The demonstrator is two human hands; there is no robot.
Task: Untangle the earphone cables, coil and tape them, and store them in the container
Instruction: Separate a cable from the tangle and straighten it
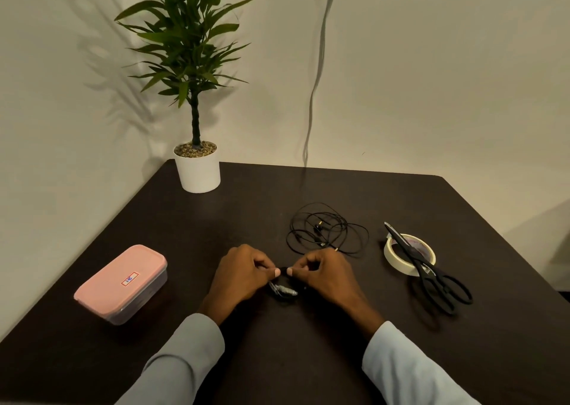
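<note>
My left hand [239, 276] and my right hand [325, 273] meet thumb to thumb over a small black coiled earphone cable [285, 293] on the dark table [246, 213]. A pale strip of tape sits on that coil, and both hands pinch it. A second black earphone cable [327, 230] lies loose and tangled just beyond my right hand. The container [121, 282], a clear box with a pink lid, stands closed at the left. A roll of cream tape [391, 258] lies at the right with black scissors [431, 273] resting across it.
A potted plant in a white pot [197, 170] stands at the table's far left corner against the wall. A grey cord [314, 96] hangs down the wall behind the table. The table's right edge runs close past the scissors.
</note>
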